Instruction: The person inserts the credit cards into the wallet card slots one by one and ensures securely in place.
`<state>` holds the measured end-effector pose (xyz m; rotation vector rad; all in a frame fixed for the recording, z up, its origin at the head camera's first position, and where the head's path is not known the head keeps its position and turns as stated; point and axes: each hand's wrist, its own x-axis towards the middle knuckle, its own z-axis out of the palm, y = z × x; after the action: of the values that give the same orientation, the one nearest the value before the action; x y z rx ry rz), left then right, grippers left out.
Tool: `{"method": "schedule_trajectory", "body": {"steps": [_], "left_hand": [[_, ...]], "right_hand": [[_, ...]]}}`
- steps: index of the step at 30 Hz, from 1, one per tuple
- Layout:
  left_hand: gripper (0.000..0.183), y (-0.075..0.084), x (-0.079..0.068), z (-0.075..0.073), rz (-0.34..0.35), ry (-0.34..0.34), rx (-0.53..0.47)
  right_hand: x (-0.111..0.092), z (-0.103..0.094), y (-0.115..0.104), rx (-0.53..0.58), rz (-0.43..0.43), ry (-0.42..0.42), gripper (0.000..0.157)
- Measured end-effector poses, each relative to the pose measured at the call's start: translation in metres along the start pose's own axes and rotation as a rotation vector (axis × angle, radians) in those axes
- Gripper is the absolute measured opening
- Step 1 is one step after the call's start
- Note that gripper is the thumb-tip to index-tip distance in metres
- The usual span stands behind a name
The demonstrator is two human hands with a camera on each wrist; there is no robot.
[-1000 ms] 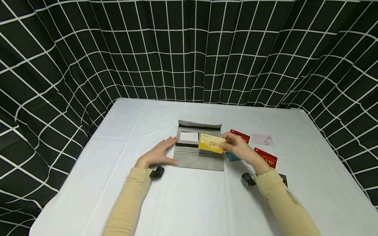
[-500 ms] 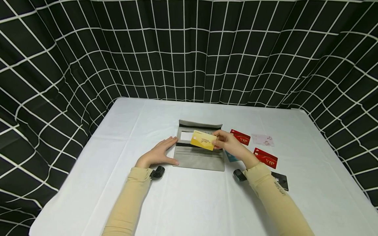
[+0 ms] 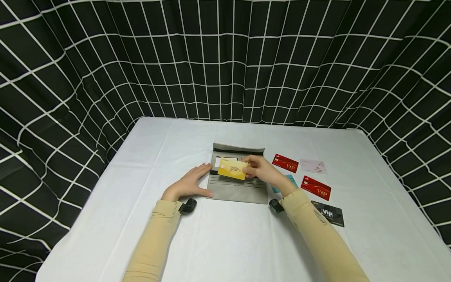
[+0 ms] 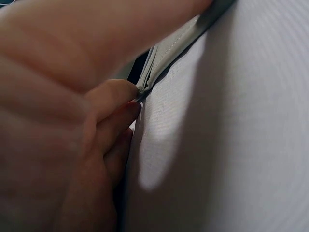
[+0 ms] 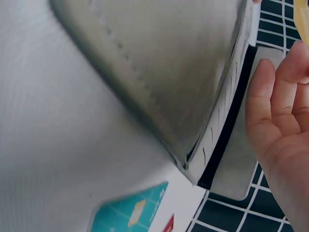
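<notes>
A grey wallet (image 3: 239, 192) lies unfolded on the white table, its far flap tilted up. At its left edge rests my left hand (image 3: 190, 183), fingers spread, thumb by the near corner; the left wrist view has those fingers (image 4: 113, 99) against the wallet's edge (image 4: 166, 55). My right hand (image 3: 262, 170) pinches a yellow card (image 3: 229, 169) by its right end, over the wallet's slots. The card covers part of a white rectangle (image 3: 217, 161) in the wallet's upper left. In the right wrist view, only a strip of the yellow card (image 5: 302, 19) shows beyond the fingertips.
Right of the wallet lie two red VIP cards (image 3: 285, 163), a pale pink card (image 3: 313, 167) and a black VIP card (image 3: 327, 213). A teal card (image 3: 291, 180) is partly hidden under the right forearm. A black curtain with white grid lines (image 3: 243, 78) surrounds the table.
My right hand has carried the yellow card leftward over the wallet, uncovering more of the cards on the right. The left hand has stayed at the wallet's edge.
</notes>
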<state>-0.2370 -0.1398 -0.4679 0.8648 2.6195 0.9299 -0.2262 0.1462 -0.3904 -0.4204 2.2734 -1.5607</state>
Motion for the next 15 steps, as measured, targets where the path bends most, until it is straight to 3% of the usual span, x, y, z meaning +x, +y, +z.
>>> {"method": "schedule_trajectory", "body": {"steps": [7, 15], "left_hand": [[0.105, 0.0, 0.0, 0.001, -0.021, 0.006, -0.011], [0.106, 0.001, -0.001, 0.001, -0.044, 0.008, -0.021]], "right_hand": [[0.017, 0.006, 0.027, -0.027, -0.011, 0.001, 0.028], [0.022, 0.014, 0.029, -0.052, 0.03, 0.002, 0.026]]}}
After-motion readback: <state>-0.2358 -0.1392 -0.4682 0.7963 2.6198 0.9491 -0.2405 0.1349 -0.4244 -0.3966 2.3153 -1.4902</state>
